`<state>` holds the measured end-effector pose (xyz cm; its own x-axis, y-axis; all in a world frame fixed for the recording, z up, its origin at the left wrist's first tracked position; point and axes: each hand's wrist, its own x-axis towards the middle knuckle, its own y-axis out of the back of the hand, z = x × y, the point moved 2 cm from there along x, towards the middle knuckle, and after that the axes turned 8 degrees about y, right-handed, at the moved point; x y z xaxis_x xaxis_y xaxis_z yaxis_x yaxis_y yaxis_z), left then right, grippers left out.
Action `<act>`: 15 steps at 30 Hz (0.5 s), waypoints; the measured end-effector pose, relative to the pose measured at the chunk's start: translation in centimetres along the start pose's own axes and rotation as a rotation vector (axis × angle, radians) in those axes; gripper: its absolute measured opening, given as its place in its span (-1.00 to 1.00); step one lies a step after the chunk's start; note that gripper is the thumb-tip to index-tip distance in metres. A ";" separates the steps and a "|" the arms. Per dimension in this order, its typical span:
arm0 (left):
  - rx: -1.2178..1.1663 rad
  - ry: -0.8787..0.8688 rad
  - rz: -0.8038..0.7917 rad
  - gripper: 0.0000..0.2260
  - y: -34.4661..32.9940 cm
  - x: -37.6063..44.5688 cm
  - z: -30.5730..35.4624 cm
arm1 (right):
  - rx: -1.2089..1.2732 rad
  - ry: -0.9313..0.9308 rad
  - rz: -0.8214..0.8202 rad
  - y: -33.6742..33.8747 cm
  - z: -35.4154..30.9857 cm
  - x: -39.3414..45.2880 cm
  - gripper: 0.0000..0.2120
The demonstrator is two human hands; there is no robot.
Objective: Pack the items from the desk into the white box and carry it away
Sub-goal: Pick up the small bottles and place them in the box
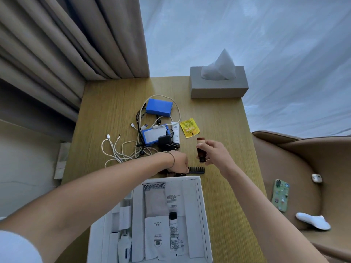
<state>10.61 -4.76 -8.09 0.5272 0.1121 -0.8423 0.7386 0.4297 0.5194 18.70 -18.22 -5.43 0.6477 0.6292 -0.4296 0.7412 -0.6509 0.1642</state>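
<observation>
Noting the white box (199, 205) at lower centre, partly filled with tubes and packets. Just above its far rim, left hand (179, 164) curls down on the black comb (196, 170): light, stiff, best pinched mid-spine, I judge. Right hand (214, 152) grips a small brown bottle (201, 149), centre frame: probably glass, slippery, so hold the body. Cables (117, 150) lie beyond.

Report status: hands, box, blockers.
Right hand grips small amber bottle. Left hand on black plastic comb. Open white box part-filled. Tangled white cables unpacked.
</observation>
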 end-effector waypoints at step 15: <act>0.104 -0.039 -0.167 -0.66 -1.4 -0.4 -1.1 | 0.063 -0.041 0.027 -1.4 -0.2 0.0 -0.76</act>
<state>8.89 -4.41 -8.65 0.4082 0.0113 -0.9128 0.8554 0.3444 0.3868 17.72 -17.26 -5.43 0.6584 0.5942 -0.4621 0.7103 -0.6935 0.1203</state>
